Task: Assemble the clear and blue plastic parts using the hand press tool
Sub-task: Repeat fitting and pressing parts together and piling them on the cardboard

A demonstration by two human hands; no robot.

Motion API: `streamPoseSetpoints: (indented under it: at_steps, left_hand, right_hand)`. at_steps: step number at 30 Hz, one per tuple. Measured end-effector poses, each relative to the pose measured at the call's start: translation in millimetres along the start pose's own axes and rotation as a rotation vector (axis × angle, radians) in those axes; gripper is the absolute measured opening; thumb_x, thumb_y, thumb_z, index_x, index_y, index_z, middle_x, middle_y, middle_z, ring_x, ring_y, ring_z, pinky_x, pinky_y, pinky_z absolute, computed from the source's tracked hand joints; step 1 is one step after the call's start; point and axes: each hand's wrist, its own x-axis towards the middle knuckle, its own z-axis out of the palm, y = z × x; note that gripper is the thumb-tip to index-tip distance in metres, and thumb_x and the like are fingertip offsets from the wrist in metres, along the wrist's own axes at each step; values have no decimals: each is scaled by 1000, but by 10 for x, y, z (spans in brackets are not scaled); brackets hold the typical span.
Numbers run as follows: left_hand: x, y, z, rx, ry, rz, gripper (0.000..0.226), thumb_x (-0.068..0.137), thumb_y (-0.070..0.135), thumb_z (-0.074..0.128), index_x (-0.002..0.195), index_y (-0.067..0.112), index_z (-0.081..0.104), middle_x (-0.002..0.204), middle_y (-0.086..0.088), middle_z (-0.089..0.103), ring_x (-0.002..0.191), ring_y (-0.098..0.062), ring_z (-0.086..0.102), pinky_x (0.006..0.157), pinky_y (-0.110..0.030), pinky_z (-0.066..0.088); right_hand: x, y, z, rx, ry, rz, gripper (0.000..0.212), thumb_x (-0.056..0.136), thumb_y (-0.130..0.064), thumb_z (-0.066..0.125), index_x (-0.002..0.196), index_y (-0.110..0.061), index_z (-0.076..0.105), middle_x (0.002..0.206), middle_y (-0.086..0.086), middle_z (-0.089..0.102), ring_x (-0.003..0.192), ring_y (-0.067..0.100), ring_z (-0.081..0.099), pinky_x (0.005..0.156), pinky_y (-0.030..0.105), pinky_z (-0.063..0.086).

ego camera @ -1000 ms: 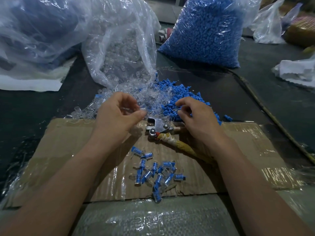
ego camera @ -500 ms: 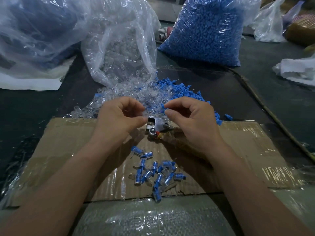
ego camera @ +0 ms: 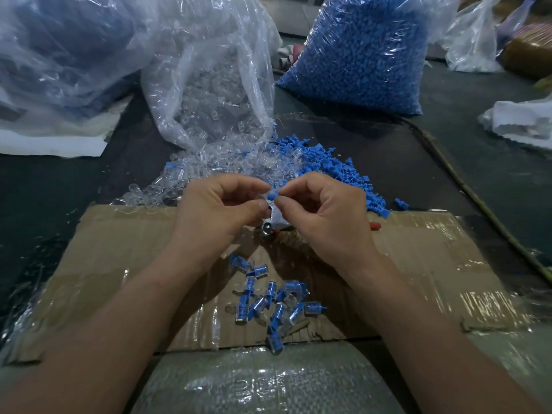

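Note:
My left hand (ego camera: 221, 210) and my right hand (ego camera: 324, 213) meet fingertip to fingertip above the cardboard sheet (ego camera: 113, 252). The right hand pinches a small blue part (ego camera: 272, 196). The left hand pinches a clear part (ego camera: 265, 192), barely visible against its fingertips. The hand press tool (ego camera: 270, 227) lies on the cardboard under both hands, mostly hidden; only its metal head and a red handle tip (ego camera: 375, 225) show. Loose clear parts (ego camera: 209, 171) and loose blue parts (ego camera: 328, 165) are heaped just beyond my hands. Several assembled clear-and-blue pieces (ego camera: 274, 303) lie on the cardboard near me.
An open bag of clear parts (ego camera: 209, 85) lies behind the heap. A full bag of blue parts (ego camera: 361, 52) stands at the back right. More plastic bags (ego camera: 59, 55) fill the back left. A thin stick (ego camera: 478, 204) runs along the dark table at right.
My right hand has come left from the blue heap with a blue part and now meets my left hand. Both hands now cover most of the press tool.

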Motion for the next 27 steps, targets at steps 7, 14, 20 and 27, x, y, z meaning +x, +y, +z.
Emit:
streamPoseSetpoints:
  at_steps: [7,14,20,27]
  left_hand:
    - [-9,7,1,-76,-61,0,18,75,-3,65,81,14,67,67,-1,70,60,-8,66,56,-14,51]
    - [1,16,-29,-197,-117,-75,14,62,9,64,76,10,64,65,-3,70,60,-12,67,54,-17,52]
    - [16,-9,-30,-243,-105,-123,10,58,10,67,67,8,64,58,-6,66,50,-14,63,47,-18,50]
    - [34,-15,-49,-289,-173,-165,7,59,8,66,59,13,70,58,-10,66,51,-17,64,47,-20,52]
  right_hand:
    - [-5,-8,3,8,-32,-18,12,77,-14,72,86,-7,67,71,-17,58,69,1,61,64,14,51]
    - [20,25,-25,37,-43,-132,24,74,-16,71,97,-8,69,92,-6,63,85,8,62,76,18,52]
    - [8,69,-14,90,-93,-141,25,70,-11,75,94,-6,69,85,-3,65,79,8,63,73,15,50]
    - [20,86,-65,53,-113,-180,23,71,-7,73,93,-5,69,84,-4,64,80,10,63,72,18,53]
